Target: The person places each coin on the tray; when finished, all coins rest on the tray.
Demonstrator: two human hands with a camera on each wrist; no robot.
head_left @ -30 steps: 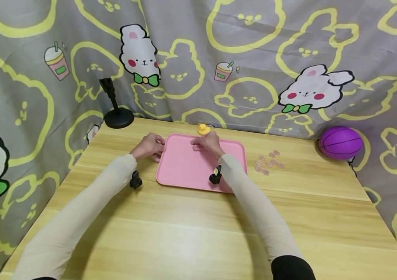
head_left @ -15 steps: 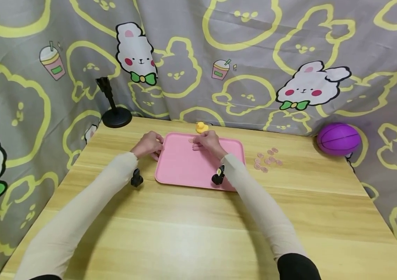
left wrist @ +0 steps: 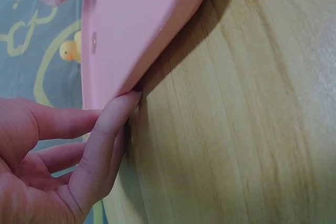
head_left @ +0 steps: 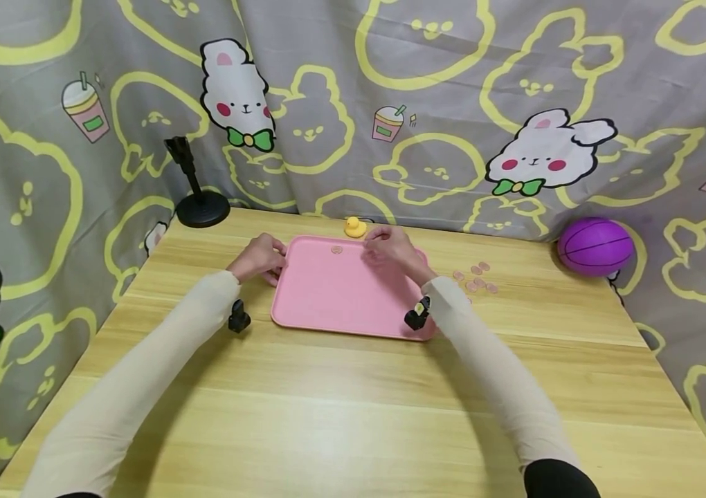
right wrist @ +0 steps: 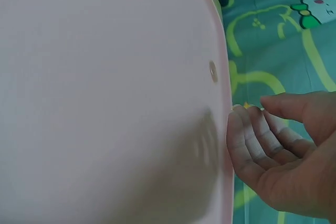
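Observation:
A pink tray (head_left: 337, 294) lies on the table, with one copper-coloured coin (head_left: 337, 250) flat on it near the far rim. At the tray's far left corner, my left hand (head_left: 261, 258) pinches the edge. The left wrist view shows the fingers of this hand (left wrist: 63, 156) at the tray's rim. My right hand (head_left: 392, 247) is over the tray's far right part, to the right of the coin. In the right wrist view, the right hand (right wrist: 283, 153) has loosely bent fingers beside the rim, with nothing visible between them and the thumb.
Several more coins (head_left: 479, 283) lie right of the tray, partly hidden by the right sleeve. A yellow rubber duck (head_left: 354, 227) sits behind the tray. A black stand (head_left: 202, 209) is at back left, a purple ball (head_left: 596, 247) at back right. A patterned curtain surrounds the table.
My right hand has moved right, away from the coin, which now shows fully on the tray. My left hand stays at the tray's edge. The head view has shifted slightly.

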